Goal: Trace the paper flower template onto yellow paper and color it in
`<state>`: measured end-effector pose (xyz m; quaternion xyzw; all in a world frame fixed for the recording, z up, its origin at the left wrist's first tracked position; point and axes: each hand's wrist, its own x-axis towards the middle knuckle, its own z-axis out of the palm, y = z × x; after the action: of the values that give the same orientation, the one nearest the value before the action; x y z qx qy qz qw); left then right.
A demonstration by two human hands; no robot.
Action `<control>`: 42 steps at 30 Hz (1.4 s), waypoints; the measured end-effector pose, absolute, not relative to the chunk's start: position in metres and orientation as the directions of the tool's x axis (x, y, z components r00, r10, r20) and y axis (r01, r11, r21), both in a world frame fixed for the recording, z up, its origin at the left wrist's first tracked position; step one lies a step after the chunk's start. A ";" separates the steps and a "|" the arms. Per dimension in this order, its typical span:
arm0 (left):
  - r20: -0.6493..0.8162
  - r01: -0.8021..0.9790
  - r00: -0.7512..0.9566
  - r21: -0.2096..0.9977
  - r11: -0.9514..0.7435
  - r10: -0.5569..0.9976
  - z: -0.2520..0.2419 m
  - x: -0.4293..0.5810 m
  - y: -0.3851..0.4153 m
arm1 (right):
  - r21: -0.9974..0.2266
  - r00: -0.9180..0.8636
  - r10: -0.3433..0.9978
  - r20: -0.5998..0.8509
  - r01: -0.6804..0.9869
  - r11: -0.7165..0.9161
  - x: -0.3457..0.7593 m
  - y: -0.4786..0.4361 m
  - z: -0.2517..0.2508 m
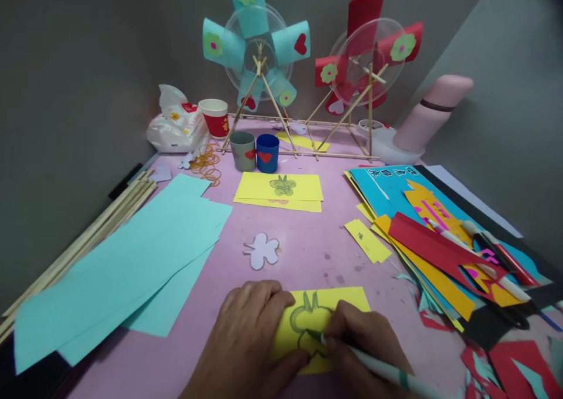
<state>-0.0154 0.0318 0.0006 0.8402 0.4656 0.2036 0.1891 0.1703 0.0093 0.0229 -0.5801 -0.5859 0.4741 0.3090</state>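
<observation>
Grey walls point(88, 64) close in on a pink tabletop point(303, 252), head view. Along the back, a blue-bladed wheel point(246, 41) and a red-bladed wheel point(367, 29) stand on stick frames, with a grey cup point(243, 152) and a blue cup point(267, 154) in front of the blue one.

Yellow card point(314, 317) lies at the near edge, between and partly under both hands; green butterfly outline point(310, 299) on it, upper wings and feelers visible. Left hand point(250, 328) rests flat over the card's left side, fingers extended and close together, thumb apart along the lower part; grasping nothing, probably bracing the card against sliding. Right hand point(365, 334) is closed around a white-barrelled marker point(373, 364), thumb and forefinger pinched near the nib, presumably for fine control; nib at the drawing, barrel slanting back toward the wearer.

Butterfly cut-out point(264, 251) lies just beyond the card, perhaps within reach as a pattern. Farther off, stacked yellow cards point(255, 186), the top one bearing a green butterfly. Aqua sheets point(123, 270) sit left, red paper scraps point(519, 358) right, seemingly leaving the middle for handwork.
</observation>
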 end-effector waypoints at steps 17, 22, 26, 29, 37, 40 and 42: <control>0.183 0.679 0.514 0.510 -0.528 0.838 -0.001 -0.016 0.032 | -0.844 -0.080 0.982 -0.169 0.527 -0.102 0.169 0.012 0.022; 0.182 0.677 0.513 0.516 -0.526 0.839 -0.001 -0.017 0.032 | -0.848 -0.145 0.984 -0.108 0.530 -0.015 0.168 0.013 0.021; 0.180 0.683 0.499 0.521 -0.513 0.848 0.000 -0.015 0.032 | -0.838 -0.174 0.978 -0.112 0.546 0.001 0.168 0.014 0.019; 0.168 0.699 0.489 0.512 -0.500 0.856 0.000 -0.015 0.032 | -0.846 -0.206 0.972 -0.109 0.533 0.018 0.169 0.014 0.018; 0.160 0.705 0.506 0.489 -0.514 0.847 0.001 -0.015 0.035 | -0.848 -0.267 0.959 -0.096 0.527 0.061 0.172 0.015 0.020; 0.152 0.712 0.503 0.486 -0.507 0.851 0.003 -0.015 0.034 | -0.857 -0.267 0.959 -0.095 0.512 0.057 0.173 0.015 0.024; 0.142 0.718 0.500 0.484 -0.500 0.854 0.004 -0.015 0.033 | -0.862 -0.254 0.960 -0.116 0.505 0.029 0.172 0.015 0.026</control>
<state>-0.0150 0.0333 0.0036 0.8460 0.4645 0.1855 0.1844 0.1723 0.0148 0.0257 -0.5501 -0.6661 0.4278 0.2659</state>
